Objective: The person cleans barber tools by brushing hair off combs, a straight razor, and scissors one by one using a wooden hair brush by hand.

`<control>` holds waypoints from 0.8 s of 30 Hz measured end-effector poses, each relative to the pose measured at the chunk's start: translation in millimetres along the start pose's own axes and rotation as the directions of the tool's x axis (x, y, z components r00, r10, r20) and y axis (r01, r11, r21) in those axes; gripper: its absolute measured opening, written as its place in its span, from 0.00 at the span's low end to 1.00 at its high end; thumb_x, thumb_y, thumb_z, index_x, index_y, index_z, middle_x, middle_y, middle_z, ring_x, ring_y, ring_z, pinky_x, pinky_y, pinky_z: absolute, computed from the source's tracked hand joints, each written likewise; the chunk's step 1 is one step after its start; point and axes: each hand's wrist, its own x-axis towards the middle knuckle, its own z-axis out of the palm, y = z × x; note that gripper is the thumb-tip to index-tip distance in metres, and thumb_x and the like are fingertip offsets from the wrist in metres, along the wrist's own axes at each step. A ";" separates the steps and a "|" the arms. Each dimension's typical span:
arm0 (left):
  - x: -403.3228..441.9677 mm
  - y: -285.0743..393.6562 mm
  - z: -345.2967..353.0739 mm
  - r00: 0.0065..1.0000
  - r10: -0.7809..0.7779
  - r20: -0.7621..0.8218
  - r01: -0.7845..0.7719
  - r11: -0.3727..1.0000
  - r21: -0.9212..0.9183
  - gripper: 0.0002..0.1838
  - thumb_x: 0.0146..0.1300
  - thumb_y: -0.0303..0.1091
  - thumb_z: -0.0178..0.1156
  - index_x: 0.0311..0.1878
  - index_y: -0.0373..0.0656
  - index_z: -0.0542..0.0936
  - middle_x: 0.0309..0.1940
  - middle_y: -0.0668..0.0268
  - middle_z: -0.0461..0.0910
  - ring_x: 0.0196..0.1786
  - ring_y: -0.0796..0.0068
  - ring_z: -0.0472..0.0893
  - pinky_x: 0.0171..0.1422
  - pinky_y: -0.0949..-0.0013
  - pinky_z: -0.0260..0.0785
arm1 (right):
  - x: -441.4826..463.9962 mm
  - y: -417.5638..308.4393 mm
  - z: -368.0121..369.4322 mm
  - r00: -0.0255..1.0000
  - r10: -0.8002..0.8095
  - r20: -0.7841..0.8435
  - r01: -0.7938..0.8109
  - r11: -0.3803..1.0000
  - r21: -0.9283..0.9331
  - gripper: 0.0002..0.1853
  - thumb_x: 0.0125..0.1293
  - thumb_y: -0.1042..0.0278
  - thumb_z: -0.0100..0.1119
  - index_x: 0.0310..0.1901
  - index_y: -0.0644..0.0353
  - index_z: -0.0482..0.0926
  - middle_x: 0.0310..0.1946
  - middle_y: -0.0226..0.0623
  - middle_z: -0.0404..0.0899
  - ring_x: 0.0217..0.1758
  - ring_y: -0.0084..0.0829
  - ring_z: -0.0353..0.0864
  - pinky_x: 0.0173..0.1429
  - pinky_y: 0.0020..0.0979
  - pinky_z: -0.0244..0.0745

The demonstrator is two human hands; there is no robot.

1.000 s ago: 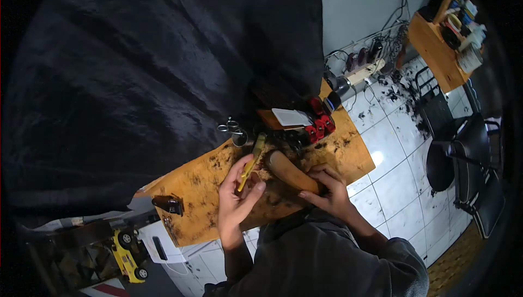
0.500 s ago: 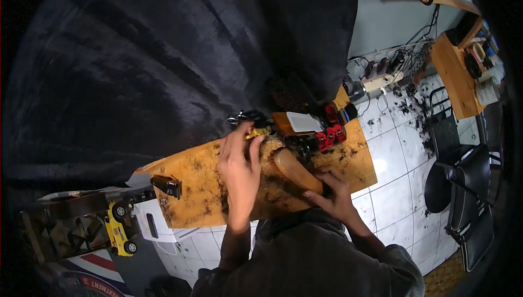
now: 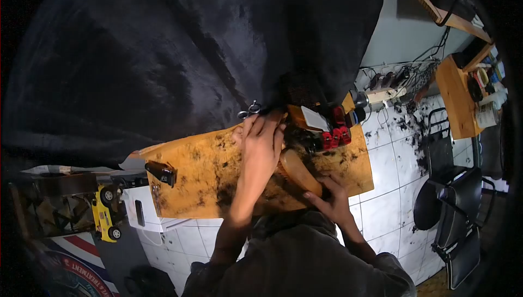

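My right hand (image 3: 333, 198) is closed around one end of a wooden-backed brush (image 3: 300, 171), whose bristles face the wooden tabletop (image 3: 190, 182). Near the table's back edge, my left hand (image 3: 260, 147) lies with its fingers curled over something I cannot make out, as the hand covers most of it. Just beyond those fingers is a brownish object (image 3: 275, 116), partly hidden. A pair of scissors (image 3: 250, 109) shows its finger rings beside them. Black hair clippers (image 3: 160, 173) lie at the table's left end. Dark hair clippings are scattered over the wood.
Red clipper guards (image 3: 336, 138) and a white flat piece (image 3: 315, 118) sit at the back right. Large dark cloth (image 3: 163, 68) hangs behind the table. A yellow toy car (image 3: 105, 213) is lower left; black chairs (image 3: 460, 210) stand right on the tiled floor.
My left hand has moved right and its fingers have closed in, covering the spot where a gold-coloured item showed. My right hand still holds the brush in nearly the same place. The view has shifted slightly.
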 end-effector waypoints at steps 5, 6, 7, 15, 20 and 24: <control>-6.6 -6.3 6.3 0.994 0.021 0.105 -0.028 0.997 0.071 0.16 0.50 0.29 0.67 0.43 0.37 0.80 0.46 0.57 0.76 0.55 0.56 0.66 0.54 0.57 0.51 | -4.8 -3.9 -1.8 1.000 0.017 -0.011 -0.017 1.000 0.003 0.20 0.53 0.64 0.73 0.43 0.69 0.80 0.40 0.48 0.79 0.45 0.45 0.79 0.50 0.37 0.73; -7.8 -5.8 8.6 0.995 0.012 0.102 -0.021 0.996 0.092 0.17 0.48 0.29 0.68 0.43 0.37 0.80 0.47 0.57 0.76 0.55 0.56 0.65 0.54 0.57 0.50 | -8.8 -1.2 -1.2 1.000 0.021 -0.017 -0.021 0.999 -0.024 0.20 0.53 0.64 0.73 0.43 0.69 0.80 0.40 0.48 0.79 0.45 0.45 0.79 0.49 0.37 0.73; -9.9 -5.6 12.5 0.995 0.002 0.100 -0.014 0.994 0.113 0.18 0.46 0.29 0.69 0.42 0.36 0.80 0.48 0.57 0.75 0.55 0.57 0.64 0.54 0.58 0.49 | -12.4 0.9 -0.8 0.999 0.025 -0.022 -0.026 0.998 -0.051 0.20 0.53 0.65 0.73 0.43 0.69 0.80 0.40 0.48 0.79 0.44 0.45 0.79 0.49 0.37 0.73; -12.7 -11.0 40.9 0.986 -0.049 -0.157 0.082 0.973 0.215 0.13 0.43 0.27 0.65 0.36 0.40 0.82 0.45 0.65 0.76 0.54 0.62 0.65 0.54 0.59 0.50 | -20.1 -6.4 -1.3 0.998 0.027 -0.063 -0.024 0.999 0.044 0.21 0.52 0.68 0.72 0.43 0.73 0.78 0.43 0.47 0.76 0.46 0.39 0.78 0.50 0.32 0.72; -18.0 -11.8 39.7 0.974 -0.183 -0.135 0.197 0.976 0.097 0.16 0.49 0.30 0.65 0.44 0.40 0.81 0.43 0.62 0.78 0.53 0.59 0.68 0.55 0.58 0.51 | -14.1 -12.1 6.7 1.000 -0.001 -0.028 0.002 0.998 0.058 0.21 0.52 0.67 0.73 0.44 0.72 0.78 0.44 0.45 0.76 0.48 0.39 0.77 0.51 0.32 0.72; -17.5 -7.2 36.3 0.975 -0.138 -0.174 0.163 0.976 0.141 0.21 0.52 0.34 0.66 0.51 0.41 0.79 0.42 0.62 0.78 0.53 0.59 0.69 0.54 0.59 0.51 | -11.4 -13.7 10.8 1.000 -0.004 -0.005 0.004 0.997 0.078 0.21 0.52 0.67 0.73 0.44 0.72 0.78 0.44 0.45 0.76 0.48 0.39 0.77 0.52 0.32 0.71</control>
